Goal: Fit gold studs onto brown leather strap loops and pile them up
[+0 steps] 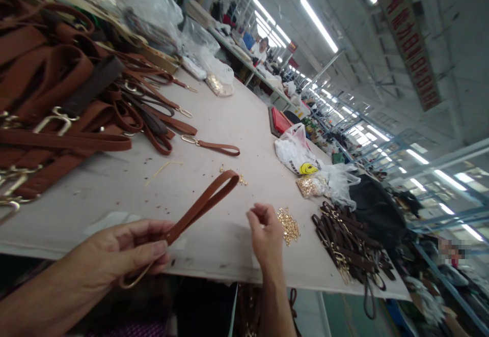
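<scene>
My left hand (130,250) is closed on a brown leather wrist strap (206,202), its loop pointing up and to the right. The strap's gold metal ring (137,278) hangs below my fingers. My right hand (266,232) is over the table just left of a small heap of gold rivets (288,226). Its fingers are curled in toward the thumb; whatever is between the fingertips is too small or hidden to make out. Between the hands and the back of the table lie a few loose gold pieces (243,179) and another brown wrist strap (217,147) with a gold ring.
A big pile of brown straps (57,82) covers the table's left side. Dark brown straps (351,240) are heaped at the right, beside a black bag (376,209). Plastic bags, one with a smiley (292,151), stand behind. A person (260,49) is at a far table.
</scene>
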Demonstrator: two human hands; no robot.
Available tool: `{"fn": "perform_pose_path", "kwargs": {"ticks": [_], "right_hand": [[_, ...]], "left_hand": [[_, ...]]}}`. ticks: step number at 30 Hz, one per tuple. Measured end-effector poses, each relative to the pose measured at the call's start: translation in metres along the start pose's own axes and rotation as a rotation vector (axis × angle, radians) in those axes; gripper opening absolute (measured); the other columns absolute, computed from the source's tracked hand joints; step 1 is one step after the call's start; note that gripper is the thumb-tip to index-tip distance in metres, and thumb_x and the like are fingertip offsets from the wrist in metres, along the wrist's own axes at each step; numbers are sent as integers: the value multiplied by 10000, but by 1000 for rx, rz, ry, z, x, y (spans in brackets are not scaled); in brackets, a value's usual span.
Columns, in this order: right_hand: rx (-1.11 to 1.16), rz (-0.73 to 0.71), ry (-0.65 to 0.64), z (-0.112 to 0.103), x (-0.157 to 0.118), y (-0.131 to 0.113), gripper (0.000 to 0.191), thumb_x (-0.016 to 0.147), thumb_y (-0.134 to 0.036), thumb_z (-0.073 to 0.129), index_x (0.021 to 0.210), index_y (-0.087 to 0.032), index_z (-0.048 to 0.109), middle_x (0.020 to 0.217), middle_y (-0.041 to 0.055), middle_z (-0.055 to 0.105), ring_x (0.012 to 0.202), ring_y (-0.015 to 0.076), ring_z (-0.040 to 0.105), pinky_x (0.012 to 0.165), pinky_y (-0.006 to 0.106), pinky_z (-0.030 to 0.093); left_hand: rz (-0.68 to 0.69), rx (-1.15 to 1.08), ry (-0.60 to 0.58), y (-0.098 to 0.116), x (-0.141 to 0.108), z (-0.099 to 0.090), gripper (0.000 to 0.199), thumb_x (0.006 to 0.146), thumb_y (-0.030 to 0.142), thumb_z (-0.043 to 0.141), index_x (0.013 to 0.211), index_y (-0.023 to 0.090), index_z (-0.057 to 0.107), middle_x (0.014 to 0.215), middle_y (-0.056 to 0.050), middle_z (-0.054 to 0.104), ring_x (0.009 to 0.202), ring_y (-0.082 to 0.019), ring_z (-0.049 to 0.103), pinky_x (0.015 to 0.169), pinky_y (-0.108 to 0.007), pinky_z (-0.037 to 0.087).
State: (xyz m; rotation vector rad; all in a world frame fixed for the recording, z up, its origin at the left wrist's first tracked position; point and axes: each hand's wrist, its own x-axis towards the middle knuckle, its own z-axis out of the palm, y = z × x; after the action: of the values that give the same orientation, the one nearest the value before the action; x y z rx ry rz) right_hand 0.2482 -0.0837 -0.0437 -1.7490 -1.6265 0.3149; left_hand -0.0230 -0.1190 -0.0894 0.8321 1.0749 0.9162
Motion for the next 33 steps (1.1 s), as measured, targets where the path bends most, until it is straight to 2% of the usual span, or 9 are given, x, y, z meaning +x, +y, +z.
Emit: {"fn": "perform_pose_path", "kwargs": {"ticks": [3,6,11,18,22,26,29,31,33], "right_hand": [[-267,49,73,-28,32,46,289,855,-326,525,1082,-171,615,958,105,714,852,229,655,814,384,484],[-452,50,7,-40,49,74,290,829,-251,517,1084,-184,638,924,91,727,865,239,661,803,367,461],[-617,21,-128,-38,60,89,306,819,-193,481,1068,-182,660,883,103,744,828,259,679,767,367,448],[-695,9,-244,-42,74,104,321,807,-177,480,1078,-177,651,915,86,760,841,255,695,754,343,463],[-712,-8,-276,-44,75,106,310,807,-175,469,1053,-190,657,901,80,759,802,251,695,730,339,457],[-671,-36,-269,-46,77,106,290,832,-212,443,1020,-200,663,902,94,753,826,257,696,747,353,464],[-603,-26,-232,-42,70,93,275,848,-280,465,1027,-204,660,922,94,754,862,261,701,774,370,495],[-365,-3,-186,-31,55,71,271,844,-381,542,1018,-210,658,936,79,751,875,249,702,796,370,526],[87,23,-134,-13,29,38,315,784,-461,665,969,-206,661,925,65,740,853,229,697,792,355,554]], "left_hand": [[-100,-136,-22,7,1,-2,257,673,337,787,903,248,715,664,28,721,594,-159,659,520,-224,516],[-92,-162,7,16,0,0,257,628,327,798,829,220,680,655,34,695,561,-135,629,488,-199,465],[-89,-142,69,33,-11,9,321,616,373,785,834,185,643,670,6,692,598,-145,647,555,-224,471],[-83,-68,10,36,-15,6,319,678,408,711,865,172,607,674,-11,699,609,-149,636,569,-236,441],[48,18,-2,31,-14,2,208,750,366,634,824,174,600,621,32,630,593,-130,585,585,-234,441],[149,159,41,29,-15,3,173,829,332,549,846,172,613,607,48,581,603,-125,546,592,-230,417],[169,188,74,30,-14,6,177,841,316,541,871,165,628,642,38,593,634,-132,553,608,-233,414],[163,174,78,30,-12,8,179,836,309,554,885,159,638,681,25,619,670,-141,573,640,-240,430],[172,170,76,29,-10,9,172,832,297,562,889,157,643,709,16,635,701,-149,588,659,-244,441]]}}
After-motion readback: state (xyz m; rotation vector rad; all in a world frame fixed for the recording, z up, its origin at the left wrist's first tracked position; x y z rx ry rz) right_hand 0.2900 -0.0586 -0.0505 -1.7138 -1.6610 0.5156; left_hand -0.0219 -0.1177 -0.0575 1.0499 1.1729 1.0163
